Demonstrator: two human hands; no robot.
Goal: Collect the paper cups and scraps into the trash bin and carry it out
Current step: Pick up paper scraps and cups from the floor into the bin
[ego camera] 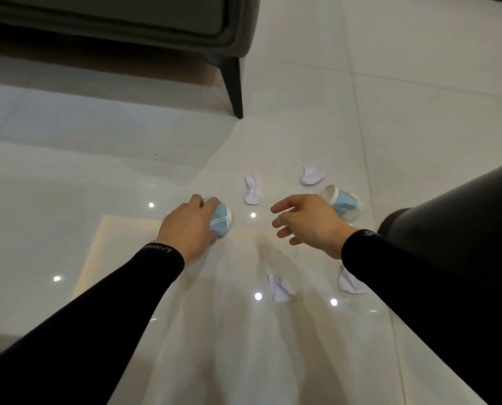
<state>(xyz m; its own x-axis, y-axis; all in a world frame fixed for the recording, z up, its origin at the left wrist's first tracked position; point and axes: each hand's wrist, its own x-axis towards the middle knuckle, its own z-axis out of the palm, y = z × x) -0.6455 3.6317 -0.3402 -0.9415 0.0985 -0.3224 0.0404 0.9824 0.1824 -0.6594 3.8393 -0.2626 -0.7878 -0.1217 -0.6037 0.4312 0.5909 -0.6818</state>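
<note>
My left hand [190,225] is closed around a blue and white paper cup [222,219] lying on its side on the glossy tiled floor. A second blue and white paper cup [341,201] lies on its side farther right, partly hidden behind my right hand [308,222], which hovers with fingers apart and holds nothing. White paper scraps are scattered around: one [251,190] between the hands, one [311,176] beyond the second cup, one [280,288] nearer me, and one [349,282] half under my right sleeve. No trash bin is in view.
A grey sofa [112,27] on a dark tapered leg [233,86] stands at the upper left. My dark-clad knee [454,209] fills the right side. The floor reflects ceiling lights.
</note>
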